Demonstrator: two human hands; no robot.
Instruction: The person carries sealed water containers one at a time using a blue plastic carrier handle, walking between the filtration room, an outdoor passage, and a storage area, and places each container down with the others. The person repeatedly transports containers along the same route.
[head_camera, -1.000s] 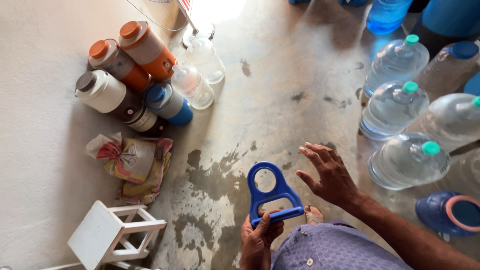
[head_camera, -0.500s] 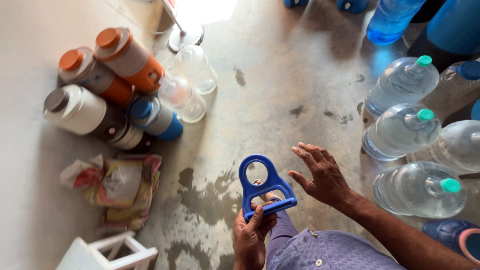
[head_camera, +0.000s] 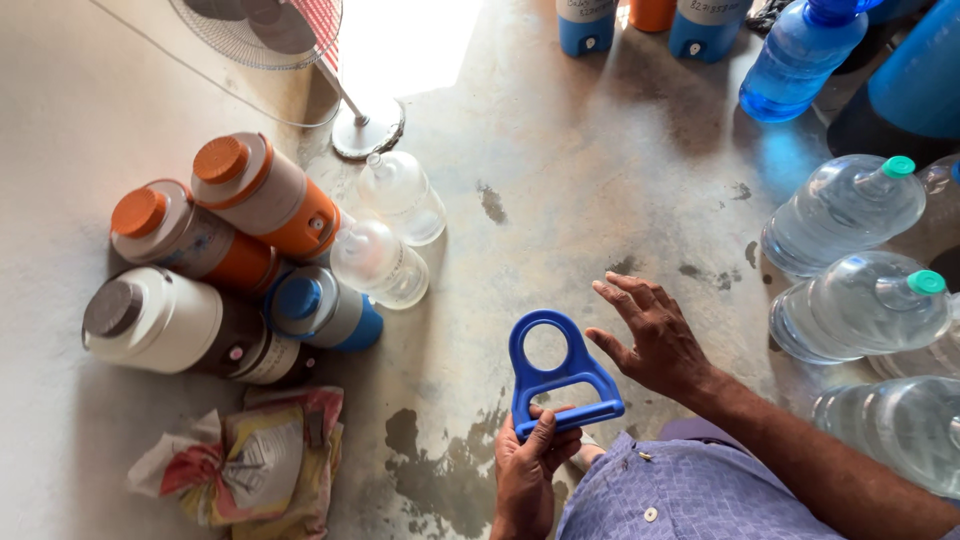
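Gripping blue bottle handle (head_camera: 560, 375), left hand (head_camera: 530, 470); right hand (head_camera: 655, 335) spread; clear water-filled jugs (head_camera: 845, 205) nearby.

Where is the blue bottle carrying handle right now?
In the head view, the blue bottle handle is low at centre, gripped by the left hand, with the open right hand just to its right.

One camera on my head looks steeply down at the concrete floor (head_camera: 560, 170) in front of me, close enough that my lap fills the lower edge, my hands sit low in centre, and jugs line both sides of the view.
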